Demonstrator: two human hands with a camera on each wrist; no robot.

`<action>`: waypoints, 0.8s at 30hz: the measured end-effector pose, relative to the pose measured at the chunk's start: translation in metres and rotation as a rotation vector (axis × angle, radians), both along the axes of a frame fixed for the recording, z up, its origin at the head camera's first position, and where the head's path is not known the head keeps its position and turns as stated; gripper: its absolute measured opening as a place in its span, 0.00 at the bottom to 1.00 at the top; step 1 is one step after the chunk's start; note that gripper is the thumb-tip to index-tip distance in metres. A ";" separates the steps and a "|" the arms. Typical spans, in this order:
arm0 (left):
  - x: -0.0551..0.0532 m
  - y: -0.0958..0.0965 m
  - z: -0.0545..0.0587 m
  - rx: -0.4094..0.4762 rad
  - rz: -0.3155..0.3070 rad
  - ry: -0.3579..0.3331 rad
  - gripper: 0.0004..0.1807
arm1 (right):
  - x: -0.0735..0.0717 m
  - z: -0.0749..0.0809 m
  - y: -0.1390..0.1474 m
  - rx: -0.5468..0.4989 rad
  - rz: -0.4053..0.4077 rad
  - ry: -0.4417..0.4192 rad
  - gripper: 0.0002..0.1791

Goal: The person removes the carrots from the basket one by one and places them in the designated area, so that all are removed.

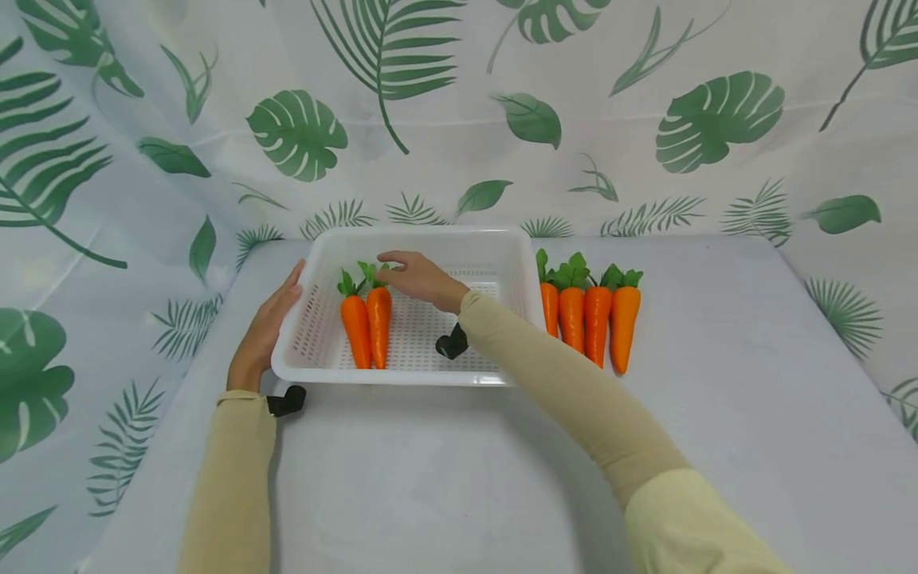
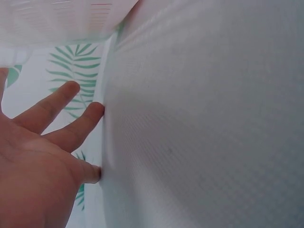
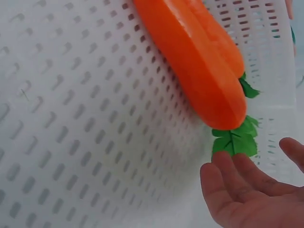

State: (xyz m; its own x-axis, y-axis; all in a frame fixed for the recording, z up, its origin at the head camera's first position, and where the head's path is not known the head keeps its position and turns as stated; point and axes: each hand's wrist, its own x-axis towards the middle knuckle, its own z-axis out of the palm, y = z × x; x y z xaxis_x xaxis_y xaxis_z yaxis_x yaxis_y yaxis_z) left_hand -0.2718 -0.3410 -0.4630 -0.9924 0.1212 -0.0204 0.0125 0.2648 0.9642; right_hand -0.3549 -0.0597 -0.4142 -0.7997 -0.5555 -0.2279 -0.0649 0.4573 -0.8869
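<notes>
Inside a white perforated basket, two orange carrots lie side by side toward the left, their green leafy tops pointing away from me. My right hand hovers over the basket, fingertips right at the leaves of the nearer carrot. In the right wrist view its relaxed fingers overlap the green leaves, with the thumb apart. My left hand is at the basket's left side. The left wrist view shows its fingers spread and straight, with the lower fingertips against the tabletop.
Several more carrots lie in a row just right of the basket, partly hidden by its rim and my right sleeve. The table has a pale cover. Leaf-printed cloth hangs behind it and along both sides.
</notes>
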 end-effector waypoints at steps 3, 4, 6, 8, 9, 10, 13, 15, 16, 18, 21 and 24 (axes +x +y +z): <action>-0.001 0.000 0.000 0.006 -0.007 0.005 0.37 | 0.001 -0.002 0.000 -0.008 0.000 -0.025 0.31; -0.001 0.000 0.000 0.006 -0.008 0.005 0.37 | 0.001 -0.003 0.001 -0.011 0.002 -0.035 0.31; -0.001 0.000 0.000 0.000 -0.008 0.005 0.36 | 0.003 -0.005 0.000 -0.012 0.010 -0.045 0.31; 0.000 0.000 0.001 -0.005 -0.005 0.005 0.36 | 0.004 -0.007 0.000 -0.012 0.018 -0.052 0.31; 0.000 0.000 0.001 -0.008 -0.002 0.002 0.36 | 0.005 -0.009 0.000 -0.013 0.020 -0.056 0.31; 0.000 0.000 0.001 -0.011 -0.001 0.004 0.36 | 0.005 -0.010 0.000 -0.010 0.025 -0.058 0.31; 0.001 0.001 0.001 -0.008 0.000 0.006 0.36 | 0.006 -0.012 -0.001 -0.010 0.041 -0.055 0.31; 0.001 0.002 0.002 -0.004 -0.001 0.009 0.36 | 0.007 -0.013 -0.001 -0.011 0.052 -0.048 0.30; 0.001 0.002 0.002 -0.003 -0.002 0.012 0.36 | 0.007 -0.014 -0.001 -0.007 0.059 -0.045 0.30; 0.001 0.002 0.001 -0.003 -0.002 0.015 0.36 | 0.008 -0.015 -0.001 0.002 0.074 -0.034 0.30; 0.002 0.001 0.001 -0.002 -0.001 0.018 0.35 | 0.008 -0.016 0.000 0.017 0.100 -0.022 0.30; 0.002 0.001 0.000 0.000 0.001 0.017 0.34 | 0.007 -0.019 -0.001 0.022 0.115 -0.017 0.30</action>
State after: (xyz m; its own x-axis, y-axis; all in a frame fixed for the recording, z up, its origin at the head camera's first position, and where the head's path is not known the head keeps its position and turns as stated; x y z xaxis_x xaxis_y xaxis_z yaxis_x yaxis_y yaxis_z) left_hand -0.2699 -0.3399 -0.4627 -0.9927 0.1202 -0.0035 0.0287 0.2649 0.9639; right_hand -0.3475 -0.0604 -0.4331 -0.7269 -0.6381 -0.2540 -0.1030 0.4670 -0.8782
